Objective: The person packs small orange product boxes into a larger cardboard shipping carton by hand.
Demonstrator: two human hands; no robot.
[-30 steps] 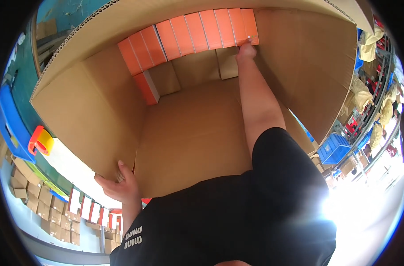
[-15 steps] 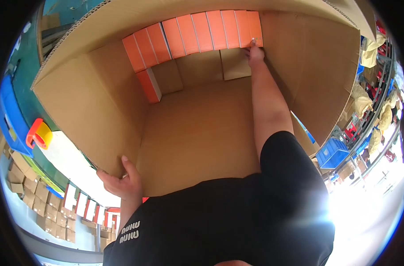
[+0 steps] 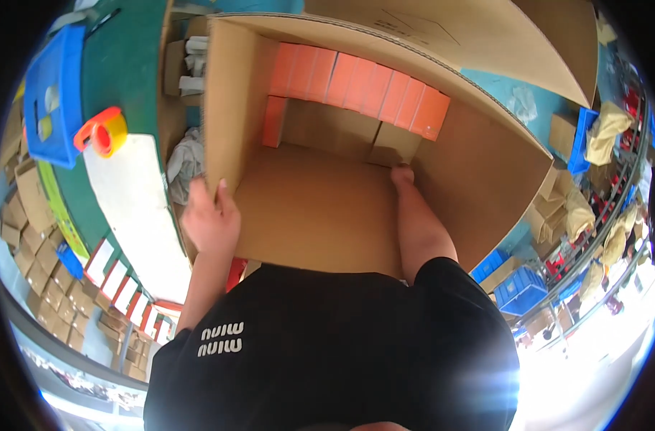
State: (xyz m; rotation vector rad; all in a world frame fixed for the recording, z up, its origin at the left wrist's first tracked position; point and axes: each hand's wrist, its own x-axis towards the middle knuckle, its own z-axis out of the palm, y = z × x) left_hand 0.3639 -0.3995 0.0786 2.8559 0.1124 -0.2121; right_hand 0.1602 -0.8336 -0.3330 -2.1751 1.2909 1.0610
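A large open cardboard box point(image 3: 320, 215) lies in front of me. A row of orange cartons point(image 3: 360, 82) lines its far wall, and one more orange carton point(image 3: 274, 122) stands at the left below them. My left hand point(image 3: 211, 217) grips the edge of the box's left wall. My right hand point(image 3: 403, 177) reaches deep inside, low at the far right, just in front of a plain brown carton point(image 3: 393, 146). Its fingers are hidden from me.
Left of the box, a green table point(image 3: 126, 72) carries a blue bin point(image 3: 51, 86), an orange and yellow tape dispenser point(image 3: 101, 133) and a white sheet point(image 3: 137, 208). Small cartons point(image 3: 25, 237) are stacked at the far left. Blue crates point(image 3: 521, 287) stand at the right.
My right hand has come down from the right end of the orange row to the box's floor. My left hand has slid farther up the left wall's edge, and the view has shifted.
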